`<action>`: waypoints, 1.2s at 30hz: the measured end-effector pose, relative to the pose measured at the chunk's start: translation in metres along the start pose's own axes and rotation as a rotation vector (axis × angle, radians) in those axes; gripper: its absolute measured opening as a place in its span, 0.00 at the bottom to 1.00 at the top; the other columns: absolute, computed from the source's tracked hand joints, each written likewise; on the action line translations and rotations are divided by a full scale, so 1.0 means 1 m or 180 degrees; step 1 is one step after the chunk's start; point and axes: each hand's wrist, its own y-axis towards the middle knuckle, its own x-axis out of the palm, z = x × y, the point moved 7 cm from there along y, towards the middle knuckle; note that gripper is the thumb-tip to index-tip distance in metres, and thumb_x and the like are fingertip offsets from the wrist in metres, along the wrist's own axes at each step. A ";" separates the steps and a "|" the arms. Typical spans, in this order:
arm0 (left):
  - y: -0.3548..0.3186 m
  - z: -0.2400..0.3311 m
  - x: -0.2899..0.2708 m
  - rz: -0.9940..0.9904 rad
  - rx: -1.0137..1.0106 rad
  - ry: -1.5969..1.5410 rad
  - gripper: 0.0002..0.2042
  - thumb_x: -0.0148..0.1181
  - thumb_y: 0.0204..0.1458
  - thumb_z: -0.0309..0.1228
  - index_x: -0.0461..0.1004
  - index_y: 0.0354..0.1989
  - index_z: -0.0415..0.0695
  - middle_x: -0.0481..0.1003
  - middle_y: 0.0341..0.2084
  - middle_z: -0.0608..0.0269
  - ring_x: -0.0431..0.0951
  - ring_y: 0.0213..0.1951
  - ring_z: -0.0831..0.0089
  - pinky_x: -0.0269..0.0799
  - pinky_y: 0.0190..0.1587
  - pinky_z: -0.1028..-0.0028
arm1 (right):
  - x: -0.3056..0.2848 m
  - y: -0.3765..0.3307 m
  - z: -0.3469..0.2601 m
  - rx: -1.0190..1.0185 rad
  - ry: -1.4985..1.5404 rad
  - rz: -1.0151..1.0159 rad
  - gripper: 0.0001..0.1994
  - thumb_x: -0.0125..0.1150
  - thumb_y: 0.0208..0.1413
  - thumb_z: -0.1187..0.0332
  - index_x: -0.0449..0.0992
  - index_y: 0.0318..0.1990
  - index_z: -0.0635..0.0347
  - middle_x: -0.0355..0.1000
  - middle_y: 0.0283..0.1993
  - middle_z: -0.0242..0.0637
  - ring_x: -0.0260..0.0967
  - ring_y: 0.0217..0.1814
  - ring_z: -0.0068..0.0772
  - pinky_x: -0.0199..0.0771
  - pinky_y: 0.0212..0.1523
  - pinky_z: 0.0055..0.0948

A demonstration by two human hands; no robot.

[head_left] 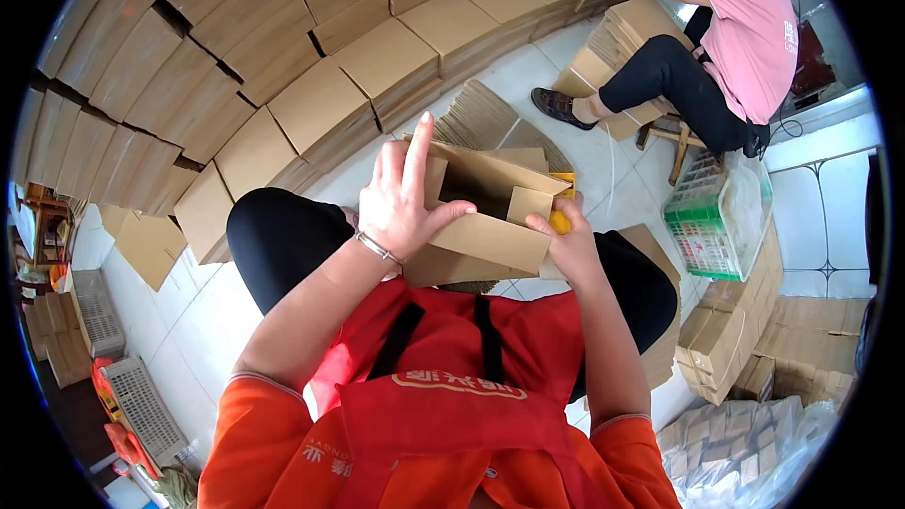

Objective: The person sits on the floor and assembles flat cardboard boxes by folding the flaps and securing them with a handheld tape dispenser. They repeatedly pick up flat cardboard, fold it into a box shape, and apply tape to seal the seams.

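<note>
Carton [492,243], brown and open-topped, is held up between your knees [283,240], in front of your red apron [452,405]; its mouth faces you and its inside lies in shadow. Your left hand [401,198] is spread wide at the carton's left end: index finger pointing up, thumb apart and reaching over the near rim, a metal bracelet [377,247] at the wrist. Your right hand [568,240] closes around the carton's right end, thumb on the near panel's corner. Yellow object [562,214] shows just beside those fingers; you cannot tell whether they grip it too.

Surroundings: a fanned pile of flat cardboard [471,118] lies on the pale tiled floor [193,330] beyond the carton. Long stacks of brown cardboard [377,57] fill the far left side. Upper right, a co-worker in a pink top [749,42] sits on a wooden stool [681,153], one arm stretched toward the stacks. To your right stand a green-and-white crate [702,236] and a strapped cardboard bundle [712,335]; nearer you, clear plastic covers small brown pieces [731,443]. Two grey crates [146,410] are at your left.
</note>
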 end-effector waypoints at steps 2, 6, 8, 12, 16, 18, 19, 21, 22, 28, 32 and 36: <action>-0.005 -0.002 0.000 0.0045 -0.0145 0.0017 0.38 0.77 0.29 0.52 0.71 0.50 0.47 0.64 0.39 0.55 0.71 0.40 0.56 0.74 0.39 0.62 | -0.010 0.000 0.009 -0.0278 -0.0061 0.0058 0.23 0.67 0.55 0.53 0.75 0.50 0.63 0.76 0.47 0.38 0.73 0.48 0.29 0.73 0.49 0.29; -0.013 0.008 -0.010 0.0665 0.0768 0.0159 0.23 0.75 0.35 0.49 0.75 0.30 0.45 0.64 0.39 0.55 0.68 0.44 0.52 0.69 0.45 0.58 | -0.034 -0.007 0.016 -0.0129 0.0559 0.0513 0.18 0.55 0.65 0.58 0.75 0.54 0.61 0.74 0.48 0.34 0.70 0.45 0.22 0.72 0.44 0.25; -0.011 0.003 -0.003 0.0466 0.0741 0.0077 0.18 0.73 0.39 0.44 0.72 0.26 0.44 0.65 0.41 0.53 0.68 0.45 0.52 0.69 0.45 0.59 | -0.055 -0.011 0.004 -0.0262 0.0199 0.0682 0.22 0.57 0.63 0.62 0.67 0.62 0.59 0.73 0.47 0.37 0.70 0.41 0.22 0.73 0.40 0.24; -0.008 -0.016 0.018 -0.0170 0.0289 -0.0626 0.17 0.67 0.49 0.34 0.68 0.42 0.41 0.66 0.50 0.48 0.70 0.48 0.48 0.74 0.46 0.59 | -0.096 -0.070 -0.090 -0.1271 0.0133 0.0504 0.33 0.61 0.55 0.61 0.57 0.66 0.64 0.72 0.49 0.44 0.74 0.41 0.30 0.77 0.37 0.27; -0.010 -0.027 0.029 -0.0849 0.0011 -0.0827 0.25 0.60 0.56 0.35 0.59 0.59 0.41 0.57 0.59 0.43 0.69 0.54 0.42 0.73 0.53 0.58 | -0.093 -0.078 -0.137 -0.1329 0.0529 -0.0288 0.36 0.65 0.49 0.57 0.59 0.62 0.69 0.72 0.48 0.45 0.75 0.39 0.31 0.78 0.38 0.29; -0.012 -0.030 0.031 -0.1161 -0.0082 -0.0671 0.27 0.57 0.58 0.38 0.57 0.63 0.43 0.54 0.63 0.42 0.68 0.56 0.42 0.72 0.56 0.59 | -0.080 -0.070 -0.142 -0.0989 0.0434 -0.0705 0.33 0.68 0.48 0.59 0.63 0.58 0.69 0.72 0.49 0.42 0.73 0.47 0.29 0.74 0.47 0.28; -0.012 -0.029 0.031 -0.1191 0.0023 -0.0523 0.27 0.56 0.59 0.38 0.57 0.63 0.43 0.54 0.63 0.43 0.68 0.56 0.43 0.72 0.56 0.59 | -0.068 -0.065 -0.142 -0.0871 0.0283 -0.0945 0.30 0.69 0.47 0.61 0.67 0.55 0.69 0.72 0.48 0.39 0.72 0.49 0.27 0.72 0.50 0.27; -0.013 -0.025 0.032 -0.1249 0.0223 -0.0215 0.27 0.55 0.59 0.39 0.56 0.64 0.44 0.54 0.63 0.44 0.68 0.57 0.43 0.72 0.56 0.59 | -0.044 -0.062 -0.146 -0.1049 -0.0103 -0.1263 0.24 0.69 0.48 0.66 0.70 0.51 0.69 0.72 0.47 0.36 0.70 0.49 0.23 0.71 0.52 0.25; -0.012 -0.022 0.030 -0.1349 0.0213 -0.0219 0.27 0.55 0.59 0.40 0.57 0.64 0.44 0.55 0.63 0.44 0.64 0.61 0.45 0.67 0.60 0.56 | -0.038 -0.054 -0.137 -0.1023 -0.0200 -0.1320 0.23 0.69 0.49 0.67 0.71 0.50 0.69 0.73 0.47 0.36 0.70 0.48 0.23 0.71 0.51 0.25; 0.000 -0.011 -0.009 -0.0436 -0.0109 -0.0183 0.23 0.62 0.54 0.36 0.67 0.57 0.45 0.60 0.60 0.45 0.60 0.63 0.52 0.59 0.65 0.57 | -0.047 -0.037 -0.127 -0.1105 -0.0191 -0.1334 0.25 0.70 0.48 0.62 0.70 0.49 0.69 0.73 0.46 0.37 0.71 0.46 0.23 0.71 0.49 0.25; -0.011 -0.004 0.008 -0.1314 -0.2130 -0.3551 0.16 0.65 0.54 0.37 0.75 0.47 0.41 0.73 0.45 0.57 0.72 0.47 0.67 0.68 0.53 0.68 | -0.058 -0.041 -0.108 -0.1254 -0.0058 -0.1249 0.30 0.72 0.46 0.56 0.69 0.48 0.70 0.73 0.45 0.38 0.71 0.46 0.24 0.71 0.48 0.26; -0.022 0.036 0.038 -0.1993 -0.3481 -0.5395 0.17 0.61 0.58 0.39 0.76 0.47 0.37 0.78 0.39 0.62 0.78 0.42 0.75 0.74 0.49 0.74 | -0.062 -0.044 -0.108 -0.1262 -0.0098 -0.1307 0.31 0.73 0.45 0.55 0.69 0.49 0.71 0.74 0.46 0.40 0.72 0.46 0.26 0.72 0.48 0.27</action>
